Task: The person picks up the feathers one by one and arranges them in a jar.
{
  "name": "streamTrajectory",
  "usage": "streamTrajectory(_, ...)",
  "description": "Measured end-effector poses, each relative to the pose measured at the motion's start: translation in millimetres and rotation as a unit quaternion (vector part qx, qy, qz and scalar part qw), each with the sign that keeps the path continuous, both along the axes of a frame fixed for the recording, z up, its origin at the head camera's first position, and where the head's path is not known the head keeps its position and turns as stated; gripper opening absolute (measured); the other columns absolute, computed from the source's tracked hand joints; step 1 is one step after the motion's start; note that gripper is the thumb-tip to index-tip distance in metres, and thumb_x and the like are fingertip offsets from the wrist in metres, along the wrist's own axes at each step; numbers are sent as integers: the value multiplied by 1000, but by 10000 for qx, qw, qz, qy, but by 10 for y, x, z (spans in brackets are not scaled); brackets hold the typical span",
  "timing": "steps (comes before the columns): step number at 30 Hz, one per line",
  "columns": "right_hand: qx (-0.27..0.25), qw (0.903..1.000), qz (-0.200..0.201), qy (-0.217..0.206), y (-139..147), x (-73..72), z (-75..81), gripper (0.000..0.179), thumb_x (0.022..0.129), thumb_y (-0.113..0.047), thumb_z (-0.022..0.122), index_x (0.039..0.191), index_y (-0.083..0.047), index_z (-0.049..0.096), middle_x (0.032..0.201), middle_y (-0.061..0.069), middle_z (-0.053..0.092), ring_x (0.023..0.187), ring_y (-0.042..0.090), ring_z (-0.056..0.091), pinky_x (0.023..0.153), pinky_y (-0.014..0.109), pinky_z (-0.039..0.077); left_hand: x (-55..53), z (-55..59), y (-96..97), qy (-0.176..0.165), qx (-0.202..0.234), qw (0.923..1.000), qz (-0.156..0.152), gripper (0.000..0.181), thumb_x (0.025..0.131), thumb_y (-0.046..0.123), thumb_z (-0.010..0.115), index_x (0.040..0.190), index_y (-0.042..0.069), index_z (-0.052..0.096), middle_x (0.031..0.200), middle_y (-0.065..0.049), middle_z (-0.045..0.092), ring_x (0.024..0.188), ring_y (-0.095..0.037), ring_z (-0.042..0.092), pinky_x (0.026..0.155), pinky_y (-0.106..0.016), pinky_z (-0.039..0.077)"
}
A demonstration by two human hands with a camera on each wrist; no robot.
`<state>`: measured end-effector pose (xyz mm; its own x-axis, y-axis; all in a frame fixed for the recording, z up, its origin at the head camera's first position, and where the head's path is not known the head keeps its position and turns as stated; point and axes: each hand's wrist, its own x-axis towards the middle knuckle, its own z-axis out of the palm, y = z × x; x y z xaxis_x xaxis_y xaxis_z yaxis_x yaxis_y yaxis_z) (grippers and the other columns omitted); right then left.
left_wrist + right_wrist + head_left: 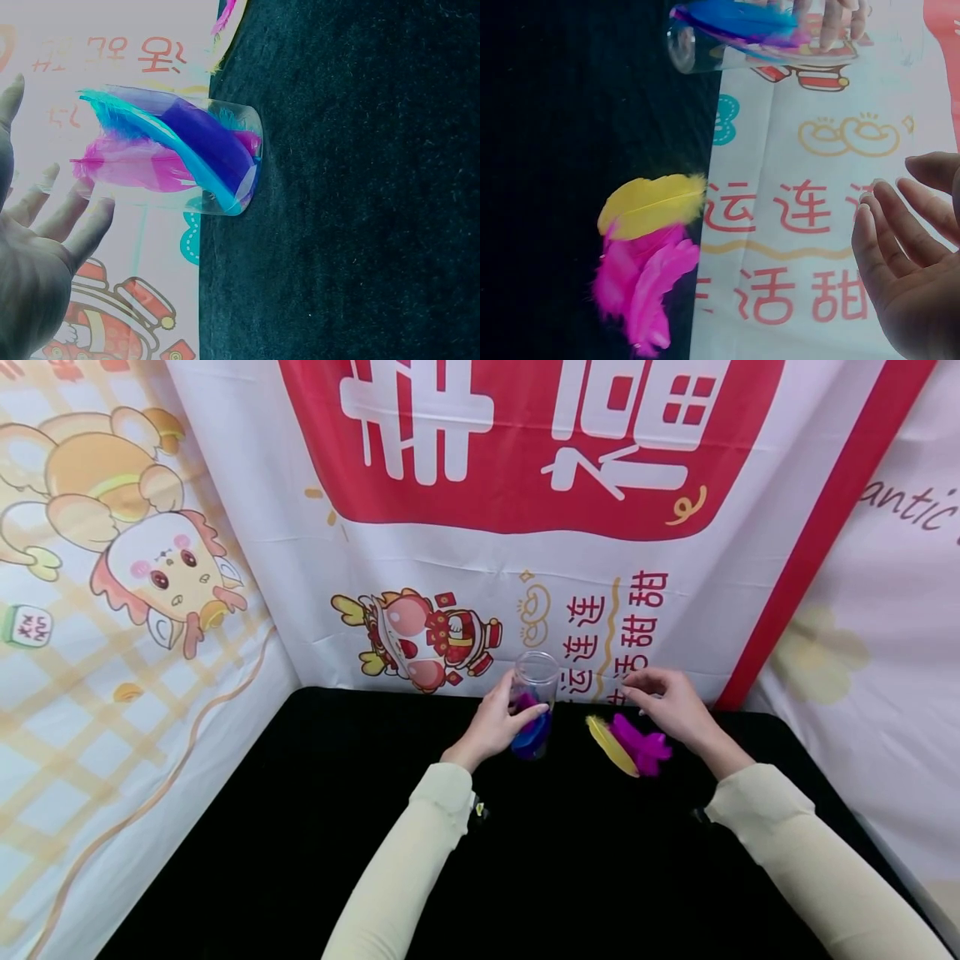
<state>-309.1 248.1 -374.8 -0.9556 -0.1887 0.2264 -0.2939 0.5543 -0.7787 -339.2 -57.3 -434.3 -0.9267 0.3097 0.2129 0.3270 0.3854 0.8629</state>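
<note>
Head view: a black tabletop [360,827] extended up to a white backdrop cloth [315,560] bearing a red panel [517,502] with large white characters. A patterned cloth [82,693] hung at the left, and a further printed cloth [862,635] hung at the right. The backdrop stood directly behind the work area. A yellow feather [611,747] and loose magenta feathers [641,746] lay on the tabletop, touching each other, to the right of the clear container [537,673].

The container stood near the back edge of the tabletop, open rim upward. It held a cyan feather [180,146], a purple feather [214,142] and a pink feather [142,165], crossing one another inside the wall. The left thumb covered part of the container in the head view.

Hands: the left hand [492,720] gripped the container, thumb on the near side and fingers around the wall. The right hand [671,706] was raised near the loose feathers, apart from them, fingers loosely bent. Its thumb and index finger stood close together in the head view; whether anything thin lay between them could not be determined there.
</note>
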Motion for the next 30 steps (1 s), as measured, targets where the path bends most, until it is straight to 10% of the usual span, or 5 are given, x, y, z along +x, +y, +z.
streamTrajectory(30,552,9967,-586,-113,537,138,-557,25,101,-21,67,115,0,70,107,21,73,73,6,66,65,25,57,5,2,-2,39,-7,10000,-13,76,96,48,70,158,24,31,144,-5,53,133,-28,57,108,-42,50)
